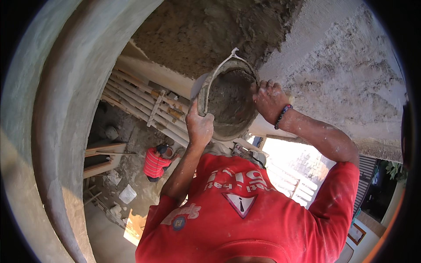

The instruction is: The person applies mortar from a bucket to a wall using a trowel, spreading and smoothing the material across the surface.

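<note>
So the bucket [228,132] is up in the air between both hands, tipped so its mouth faces the camera, with thick grey mortar [230,101] inside. The left hand [200,126] has the lower left of the rim clamped, thumb in front and fingers hidden behind. The right hand [271,101] is at the right edge of the rim with its fingers bent in close together (can't tell if they're gripping the rim or something else). There's a beaded bracelet [283,116] on that wrist. A white handle [233,55] runs up around the left edge of the rim to a knot at the top.

Behind the bucket there's a dark, rough patch [197,35], with a pale crusty surface [337,74] beside it on the right. Light poles [144,105] run off to the left. Way down on the floor [136,144], a co-worker in a red striped shirt [155,163] is next to a small reddish pail [168,152]. A white bag [127,194] lies nearer the floor's left edge, by the curved wall [66,131].
</note>
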Demonstrator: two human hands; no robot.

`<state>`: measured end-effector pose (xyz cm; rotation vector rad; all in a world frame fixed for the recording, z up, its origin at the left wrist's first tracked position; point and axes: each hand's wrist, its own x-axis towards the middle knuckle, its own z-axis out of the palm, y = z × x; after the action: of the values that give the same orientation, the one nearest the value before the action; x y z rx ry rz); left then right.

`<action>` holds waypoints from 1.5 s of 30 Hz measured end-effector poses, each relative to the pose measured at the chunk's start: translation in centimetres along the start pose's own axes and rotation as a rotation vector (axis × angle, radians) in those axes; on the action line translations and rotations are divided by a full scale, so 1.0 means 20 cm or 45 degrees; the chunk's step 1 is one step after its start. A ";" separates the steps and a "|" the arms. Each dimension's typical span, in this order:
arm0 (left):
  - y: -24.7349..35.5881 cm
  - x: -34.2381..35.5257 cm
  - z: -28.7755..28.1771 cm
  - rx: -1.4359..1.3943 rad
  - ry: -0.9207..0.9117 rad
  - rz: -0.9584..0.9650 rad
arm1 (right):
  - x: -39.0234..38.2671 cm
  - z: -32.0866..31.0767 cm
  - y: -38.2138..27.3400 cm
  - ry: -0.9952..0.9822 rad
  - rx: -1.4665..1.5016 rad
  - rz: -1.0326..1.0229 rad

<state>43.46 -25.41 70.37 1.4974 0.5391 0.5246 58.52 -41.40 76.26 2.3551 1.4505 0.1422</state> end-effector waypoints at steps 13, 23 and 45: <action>0.08 0.04 0.05 0.295 -0.189 0.091 | -0.11 0.16 0.11 -0.477 0.604 -0.200; -0.02 0.03 0.03 -0.062 -0.129 -0.062 | -0.28 0.09 -0.11 -0.134 0.656 -0.179; -0.14 0.11 0.12 -0.097 -0.324 -0.328 | -0.54 0.54 -0.09 -0.022 0.475 0.238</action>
<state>46.69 -25.96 67.55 1.3719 0.4967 0.1490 54.96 -52.91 66.82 2.7816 1.3400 -0.1113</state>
